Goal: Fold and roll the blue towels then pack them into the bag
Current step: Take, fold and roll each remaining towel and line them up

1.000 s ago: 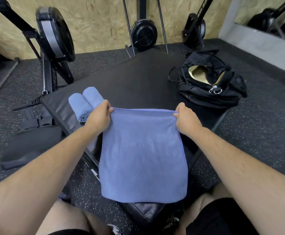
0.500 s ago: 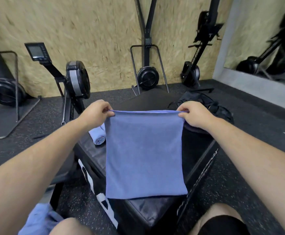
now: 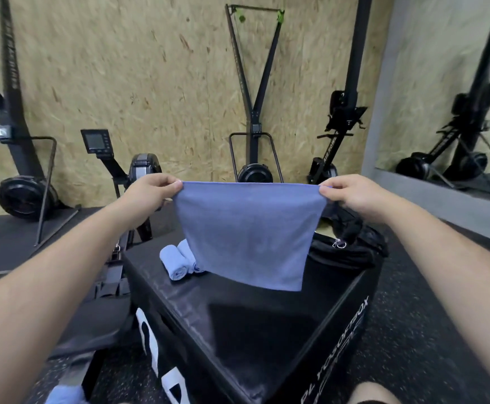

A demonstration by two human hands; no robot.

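Head view, single frame.

- Left hand (image 3: 147, 193): raised, thumb and curled fingers pinching the upper left corner of the blue towel (image 3: 246, 234).
- Right hand (image 3: 351, 193): same height, pinching the upper right corner of that towel.
- Blue towel: held in the air between the two hands with its top edge pulled nearly straight. It hangs as a flat panel that narrows slightly downward. The lower edge hangs free over the worktop (image 3: 238, 316); I cannot tell whether it touches.
- Worktop: a black padded gym box with white lettering on its sides, one corner pointing at the camera.
- Two rolled towels (image 3: 176, 263): blue, lying side by side and touching on the left part of the worktop. The hanging towel partly covers the right one.
- Black bag (image 3: 351, 255): on the far right part of the worktop, partly behind the towel. A metal zipper pull (image 3: 340, 244) shows on top. How far it is open cannot be made out.
- Blue cloth (image 3: 64, 395): a crumpled bit at the bottom left edge of the frame, low beside the worktop.
- Surroundings: speckled rubber floor (image 3: 427, 330), chipboard wall (image 3: 150, 68), a rowing machine monitor (image 3: 96, 141) behind the left hand, further black machines standing against the wall, and a mirror (image 3: 456, 97) at right.
- A bare knee (image 3: 369, 392) is at the bottom edge.
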